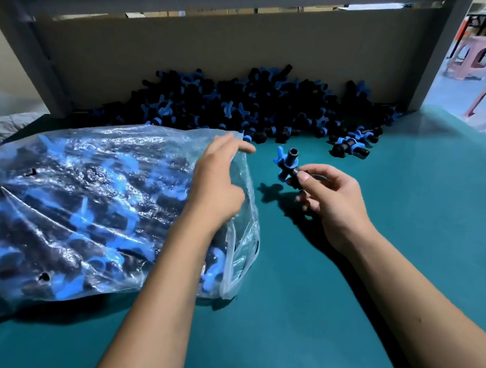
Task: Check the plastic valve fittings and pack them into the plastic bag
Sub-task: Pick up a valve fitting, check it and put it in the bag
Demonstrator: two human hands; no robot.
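A clear plastic bag (86,194) lies on its side at the left, bulging with black and blue valve fittings. My left hand (220,181) rests on the bag's open right end, fingers stretched over the film. My right hand (332,201) pinches one valve fitting (288,166), black with blue handles, just right of the bag's mouth and above the table. A big pile of loose fittings (261,106) is heaped against the back board.
The green table top (360,292) spreads to the right and front. A cardboard back board (221,57) with grey frame posts closes the far side. Pink plastic stools (471,59) stand beyond the right edge. A few stray fittings (352,145) lie in front of the pile.
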